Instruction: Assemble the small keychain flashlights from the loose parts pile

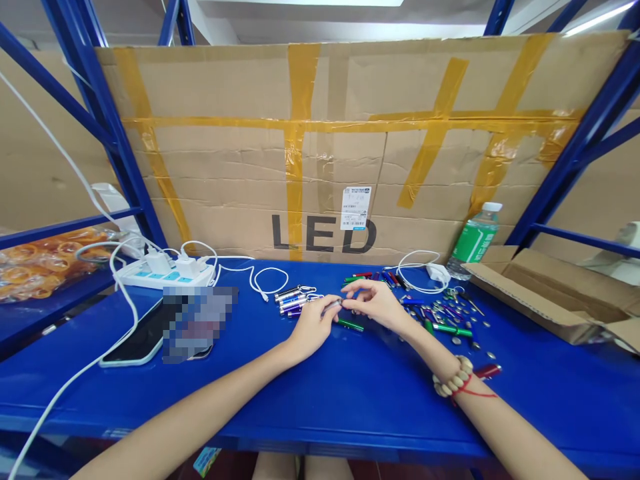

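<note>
Both my hands meet over the middle of the blue table (pixel 320 400). My left hand (pixel 314 325) is closed round a small silver torch (pixel 332 306), and my right hand (pixel 376 301) pinches the same torch at its right end. A green torch (pixel 350 325) lies on the table just below my hands. To the left sits a small row of finished-looking torches (pixel 294 299) in silver, blue and purple. On the right lies a scatter of coloured torch parts and button cells (pixel 450 317). My right wrist wears a bead bracelet (pixel 453 378).
A white power strip (pixel 165 273) with chargers and white cables stands at the back left, a phone (pixel 137 337) in front of it. A green-labelled water bottle (pixel 475 241) and an open cardboard box (pixel 545 293) stand at the right. A taped cardboard sheet marked LED (pixel 325 153) closes the back.
</note>
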Available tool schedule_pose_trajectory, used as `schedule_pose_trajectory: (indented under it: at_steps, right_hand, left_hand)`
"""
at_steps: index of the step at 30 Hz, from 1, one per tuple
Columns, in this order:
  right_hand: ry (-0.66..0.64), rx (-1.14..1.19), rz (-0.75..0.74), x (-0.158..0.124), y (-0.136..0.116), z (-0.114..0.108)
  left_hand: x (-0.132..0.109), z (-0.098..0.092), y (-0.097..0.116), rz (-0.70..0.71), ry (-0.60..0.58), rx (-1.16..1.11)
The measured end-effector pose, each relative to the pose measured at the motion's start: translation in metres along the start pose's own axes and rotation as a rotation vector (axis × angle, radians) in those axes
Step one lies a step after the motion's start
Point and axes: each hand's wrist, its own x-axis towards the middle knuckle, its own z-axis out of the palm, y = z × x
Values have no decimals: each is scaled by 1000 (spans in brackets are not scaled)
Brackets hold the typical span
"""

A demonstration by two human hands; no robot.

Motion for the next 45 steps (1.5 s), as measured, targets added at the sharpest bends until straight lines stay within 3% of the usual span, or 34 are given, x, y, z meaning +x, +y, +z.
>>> schedule_pose_trajectory:
  at_steps: [5, 12, 18, 29, 36, 40, 45]
  right_hand:
    - [-94, -41, -179, -1, 2, -8]
    - [-157, -220, -297, -1, 6, -11]
    - [-162, -292, -320, -2, 9, -9]
    - [-117, -163, -106, -7, -1, 0]
    - [-56, -59, 56, -10, -13, 7]
    - [-57, -16, 164, -11, -11, 10]
    - [-56, 24, 228, -10, -11, 10]
  left_hand:
    - [-2, 0, 2, -26, -53, -50]
    - [-8, -3, 2, -61, -188, -37]
    - [-9, -1, -2, -76, -154, -110]
    - [-10, -2, -8, -19, -83, -54]
    - [-8, -10, -9, 139, -10, 171]
    - [-8, -10, -9, 169, -14, 282]
    - [-9, -9, -8, 201, 64, 349]
